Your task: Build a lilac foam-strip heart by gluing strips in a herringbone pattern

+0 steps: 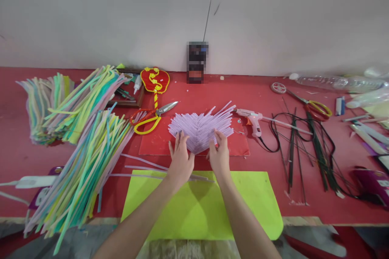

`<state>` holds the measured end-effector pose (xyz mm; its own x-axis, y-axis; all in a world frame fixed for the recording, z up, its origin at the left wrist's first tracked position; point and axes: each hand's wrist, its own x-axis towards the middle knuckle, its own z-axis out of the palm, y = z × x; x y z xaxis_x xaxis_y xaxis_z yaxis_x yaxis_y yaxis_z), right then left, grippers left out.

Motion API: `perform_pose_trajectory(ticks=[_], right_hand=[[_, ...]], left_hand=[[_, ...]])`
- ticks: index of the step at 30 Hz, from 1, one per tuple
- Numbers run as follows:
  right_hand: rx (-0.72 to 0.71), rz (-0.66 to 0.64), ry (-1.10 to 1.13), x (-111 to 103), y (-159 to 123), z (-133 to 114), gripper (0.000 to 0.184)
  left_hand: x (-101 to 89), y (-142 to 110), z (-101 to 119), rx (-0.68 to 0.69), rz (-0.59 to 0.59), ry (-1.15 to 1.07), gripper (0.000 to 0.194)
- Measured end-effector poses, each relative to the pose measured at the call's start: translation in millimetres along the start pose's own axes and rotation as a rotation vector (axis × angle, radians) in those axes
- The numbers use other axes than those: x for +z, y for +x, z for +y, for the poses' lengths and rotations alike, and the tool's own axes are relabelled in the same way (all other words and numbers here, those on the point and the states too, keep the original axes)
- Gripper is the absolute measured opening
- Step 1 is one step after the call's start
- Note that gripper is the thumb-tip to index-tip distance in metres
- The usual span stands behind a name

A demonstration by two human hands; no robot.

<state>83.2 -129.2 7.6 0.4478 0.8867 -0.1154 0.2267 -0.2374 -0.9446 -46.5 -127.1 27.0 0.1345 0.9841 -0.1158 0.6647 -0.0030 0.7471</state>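
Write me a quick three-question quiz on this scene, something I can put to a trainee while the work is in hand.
1. Which is nearer the pink glue gun: the left hand or the right hand?
2. True or false: the yellow-green sheet extends nearer the person than the lilac strips.
3. Fill in: the lilac strips meet along the middle in a ____-shaped pattern.

Key: 1. right hand; 2. true; 3. V.

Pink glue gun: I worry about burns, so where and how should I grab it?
Probably by the handle, from the near right: it slants toward the person, while the nozzle points left, toward the lilac strips.
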Motion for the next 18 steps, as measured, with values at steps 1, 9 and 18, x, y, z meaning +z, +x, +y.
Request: perform_pose_trajectory(ticks=[1, 9, 18], right_hand=[[-0.017, 0.018, -0.017, 1.3, -2.0, 0.4, 0.05], [-0.046, 0.012, -0.042, 5.0, -11.5, -1.3, 0.052], [-0.037, -0.021, -0.072, 1.6, -21.5, -7.6, 0.047]], left_hand=[[0.8, -1.2, 0.9, 0.002, 0.001, 0.006, 0.054], [6.5, -11.4, 5.5, 0.007, -0.002, -0.009, 0.056], [0.7, -15.7, 2.9, 0.012, -0.009, 0.0, 0.059]])
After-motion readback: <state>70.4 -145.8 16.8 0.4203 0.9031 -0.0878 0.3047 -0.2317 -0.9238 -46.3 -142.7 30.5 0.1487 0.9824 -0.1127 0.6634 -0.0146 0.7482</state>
